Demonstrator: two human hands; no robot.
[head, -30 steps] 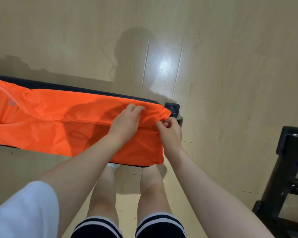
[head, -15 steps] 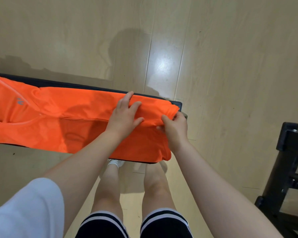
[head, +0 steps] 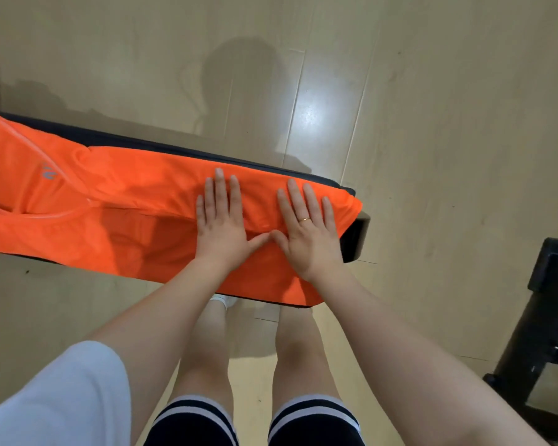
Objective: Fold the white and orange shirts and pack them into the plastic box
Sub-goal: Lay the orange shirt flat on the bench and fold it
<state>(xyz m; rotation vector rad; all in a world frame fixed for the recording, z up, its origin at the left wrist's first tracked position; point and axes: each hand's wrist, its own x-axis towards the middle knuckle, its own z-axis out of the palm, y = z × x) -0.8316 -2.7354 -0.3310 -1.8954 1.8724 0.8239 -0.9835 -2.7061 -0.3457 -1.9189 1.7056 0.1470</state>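
With both palms flat on the orange shirt [head: 116,217] at the bench's [head: 356,233] right end, press the fold evenly. Keep left hand [head: 221,226] and right hand [head: 306,233] fingers straight, thumbs touching, gripping nothing; smooth outward along the crease.

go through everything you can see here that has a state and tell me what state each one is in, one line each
orange shirt: spread along the bench, far long edge folded over toward the person, folding unfinished.
left hand: open, flat, fingers straight, pressing on the folded edge.
right hand: open, flat, pressing on the shirt near its right end, a ring on one finger.
black bench: mostly covered by the shirt, right end bare.
White shirt and plastic box: out of view.
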